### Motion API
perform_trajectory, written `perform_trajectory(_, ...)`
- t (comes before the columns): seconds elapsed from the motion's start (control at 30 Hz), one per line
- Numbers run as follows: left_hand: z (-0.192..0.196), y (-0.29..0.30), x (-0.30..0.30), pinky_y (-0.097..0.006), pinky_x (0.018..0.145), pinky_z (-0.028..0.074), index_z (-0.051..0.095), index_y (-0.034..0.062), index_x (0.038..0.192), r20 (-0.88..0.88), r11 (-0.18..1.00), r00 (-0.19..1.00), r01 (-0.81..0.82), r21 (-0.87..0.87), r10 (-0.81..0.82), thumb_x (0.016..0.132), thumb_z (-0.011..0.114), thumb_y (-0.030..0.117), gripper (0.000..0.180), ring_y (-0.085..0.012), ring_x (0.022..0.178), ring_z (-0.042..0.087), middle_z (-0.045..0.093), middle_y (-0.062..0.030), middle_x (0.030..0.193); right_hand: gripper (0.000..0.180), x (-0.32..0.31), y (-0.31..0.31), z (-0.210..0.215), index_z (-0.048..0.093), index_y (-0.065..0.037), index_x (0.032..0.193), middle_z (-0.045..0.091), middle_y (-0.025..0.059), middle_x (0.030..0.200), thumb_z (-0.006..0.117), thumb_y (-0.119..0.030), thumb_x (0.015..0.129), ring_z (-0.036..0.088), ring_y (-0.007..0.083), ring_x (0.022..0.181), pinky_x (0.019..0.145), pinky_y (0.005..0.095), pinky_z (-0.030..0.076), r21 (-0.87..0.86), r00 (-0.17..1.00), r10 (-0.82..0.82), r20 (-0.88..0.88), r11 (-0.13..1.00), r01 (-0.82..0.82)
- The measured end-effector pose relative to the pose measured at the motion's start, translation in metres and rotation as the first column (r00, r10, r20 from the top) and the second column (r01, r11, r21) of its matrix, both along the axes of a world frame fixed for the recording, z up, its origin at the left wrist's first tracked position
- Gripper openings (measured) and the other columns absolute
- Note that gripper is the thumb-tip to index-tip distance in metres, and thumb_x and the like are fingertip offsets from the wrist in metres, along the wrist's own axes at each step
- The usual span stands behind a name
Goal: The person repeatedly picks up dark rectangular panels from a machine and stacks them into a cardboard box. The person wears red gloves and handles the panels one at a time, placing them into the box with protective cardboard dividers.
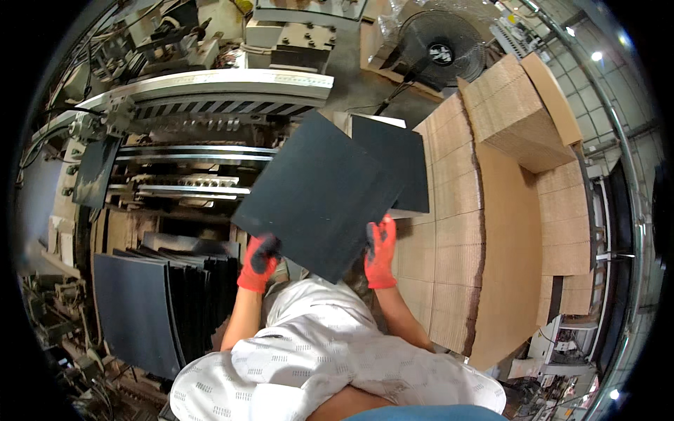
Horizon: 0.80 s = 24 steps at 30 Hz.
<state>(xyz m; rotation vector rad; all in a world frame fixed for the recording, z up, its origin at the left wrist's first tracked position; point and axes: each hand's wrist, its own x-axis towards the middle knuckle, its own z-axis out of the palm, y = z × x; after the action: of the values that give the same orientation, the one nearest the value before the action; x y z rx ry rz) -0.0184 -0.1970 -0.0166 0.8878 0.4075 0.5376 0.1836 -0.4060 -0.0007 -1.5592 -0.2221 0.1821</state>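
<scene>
A flat black panel [319,193] hangs tilted in front of me, one corner pointing down toward my lap. My left hand [260,263], in a red glove with dark patches, closes on its lower left edge. At the lower right edge, my right hand [380,252] in a matching glove grips the same panel; some of its fingers are hidden. Beyond the held panel, another black panel [397,158] lies on top of a pale-sided stack, partly covered by it.
Several black panels [133,302] stand on edge at my left. A machine with metal rails [196,153] and a striped beam [225,109] lies ahead left. Tall stacks of brown cardboard [453,231] rise on the right. A floor fan [442,52] stands at the back.
</scene>
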Motion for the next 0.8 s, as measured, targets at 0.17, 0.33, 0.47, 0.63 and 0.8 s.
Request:
perform_trajectory(0.17, 0.031, 0.011, 0.082, -0.032, 0.111, 0.038, 0.048, -0.0033, 0.147, 0.126, 0.966, 0.991, -0.065, 0.251, 0.034, 0.092, 0.070, 0.011, 0.061, -0.0207, 0.131, 0.052, 0.056, -0.0122, 0.143, 0.036, 0.078, -0.038, 0.016, 0.055, 0.002, 0.138, 0.059, 0.0055, 0.130, 0.053, -0.014, 0.106, 0.054, 0.0144, 0.119, 0.104, 0.0299, 0.043, -0.022, 0.983, -0.019, 0.182, 0.999, 0.023)
perform_trajectory(0.33, 0.065, -0.015, 0.147, -0.031, 0.111, 0.038, 0.047, -0.0036, 0.148, 0.081, 0.960, 0.993, 0.060, 0.273, -0.086, 0.093, 0.070, 0.007, 0.061, -0.0177, 0.130, 0.052, 0.057, -0.0091, 0.143, 0.035, 0.196, -0.039, 0.047, 0.058, 0.003, 0.134, 0.065, 0.0080, 0.122, 0.052, -0.018, 0.106, 0.058, 0.0181, 0.115, 0.101, 0.0333, 0.046, -0.069, 0.949, 0.067, 0.309, 0.996, -0.048)
perform_trajectory(0.47, 0.061, -0.029, 0.185, -0.033, 0.109, 0.042, 0.051, -0.0032, 0.145, -0.111, 0.901, 0.991, 0.116, 0.417, -0.076, 0.093, 0.072, 0.013, 0.058, -0.0199, 0.124, 0.056, 0.062, -0.0096, 0.136, 0.049, 0.279, -0.048, 0.032, 0.055, -0.005, 0.137, 0.063, 0.0181, 0.129, 0.059, -0.036, 0.099, 0.057, 0.0329, 0.122, 0.100, 0.0456, 0.046, -0.732, 0.898, 0.230, 0.375, 0.668, 0.135)
perform_trajectory(0.63, -0.002, -0.051, 0.188, -0.037, 0.113, 0.039, 0.045, -0.0030, 0.148, -0.376, 0.728, 0.903, 0.115, 0.676, 0.206, 0.094, 0.074, 0.021, 0.066, -0.0265, 0.136, 0.050, 0.051, -0.0192, 0.148, 0.084, 0.253, -0.049, -0.025, 0.028, -0.013, 0.159, 0.054, 0.0230, 0.139, 0.049, -0.064, 0.096, 0.056, 0.0440, 0.122, 0.095, 0.0573, 0.049, -0.802, 0.924, 0.247, 0.291, 0.590, 0.095)
perform_trajectory(0.8, 0.013, -0.077, 0.204, -0.037, 0.114, 0.038, 0.042, -0.0024, 0.150, -0.411, 0.701, 0.894, 0.177, 0.691, 0.179, 0.096, 0.071, 0.016, 0.064, -0.0260, 0.137, 0.049, 0.050, -0.0172, 0.150, 0.075, 0.251, -0.062, -0.019, 0.033, -0.015, 0.153, 0.059, 0.0271, 0.120, 0.059, -0.052, 0.092, 0.064, 0.0466, 0.103, 0.083, 0.0587, 0.052, -0.671, 0.928, 0.157, 0.338, 0.731, 0.121)
